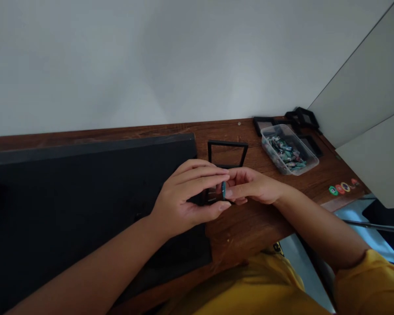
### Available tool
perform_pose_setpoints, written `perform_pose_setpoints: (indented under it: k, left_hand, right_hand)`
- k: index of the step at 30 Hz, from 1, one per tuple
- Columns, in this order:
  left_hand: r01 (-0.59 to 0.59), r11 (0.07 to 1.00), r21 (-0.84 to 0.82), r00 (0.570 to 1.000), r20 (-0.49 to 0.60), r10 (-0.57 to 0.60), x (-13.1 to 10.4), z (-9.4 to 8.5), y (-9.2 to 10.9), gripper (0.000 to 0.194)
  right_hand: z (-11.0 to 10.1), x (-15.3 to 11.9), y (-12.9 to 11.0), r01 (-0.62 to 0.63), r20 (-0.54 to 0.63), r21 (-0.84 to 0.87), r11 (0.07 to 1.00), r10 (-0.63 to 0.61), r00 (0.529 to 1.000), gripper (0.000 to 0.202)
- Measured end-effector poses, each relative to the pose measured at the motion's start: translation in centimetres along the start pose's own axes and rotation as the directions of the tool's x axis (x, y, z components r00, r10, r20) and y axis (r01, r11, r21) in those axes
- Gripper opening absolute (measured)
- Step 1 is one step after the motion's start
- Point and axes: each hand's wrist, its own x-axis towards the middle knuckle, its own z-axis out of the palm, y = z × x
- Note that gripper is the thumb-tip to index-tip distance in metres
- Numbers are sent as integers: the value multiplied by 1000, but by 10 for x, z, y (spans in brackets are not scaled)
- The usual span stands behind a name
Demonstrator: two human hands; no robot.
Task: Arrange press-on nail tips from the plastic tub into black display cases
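Observation:
A small, thin teal piece with a shiny surface (223, 190) is pinched on edge between the thumb and fingers of my right hand (249, 186). My left hand (190, 192) arches over it from the left, fingers stretched out and thumb apart. Its fingertips meet the fingers of my right hand; whether they touch the piece I cannot tell. Just beyond both hands a black square frame (228, 143) stands tilted up on the table. A second dark part, lower down, is mostly hidden behind my fingers.
To the right, a clear plastic tub (307, 169) holds many small teal and pinkish pieces. Several black frames (307, 117) lie by the wall behind it. Round colourful stickers (339, 188) sit near the wooden table's (246, 225) right edge. A large black mat (85, 197) covers the left.

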Motion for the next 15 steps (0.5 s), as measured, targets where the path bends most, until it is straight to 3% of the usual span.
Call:
perform_pose_setpoints:
  k: [6,10,15]
  left_hand:
    - [-40,990,132,999,37,36,6,-8,-5,31]
    - [-80,970,228,996,66,67,4,-7,-10,29]
    - [-16,925,379,972,224,-74,-4,0,-17,33]
  right_hand:
    - [-7,-7,-9,6,-107,-41,999,-11,994,36]
    - [-12,-18,-21,-30,-215,-175,984,-9,977,32]
    - [-12,-25,-27,-13,-272,-290,957,-70,960,30]
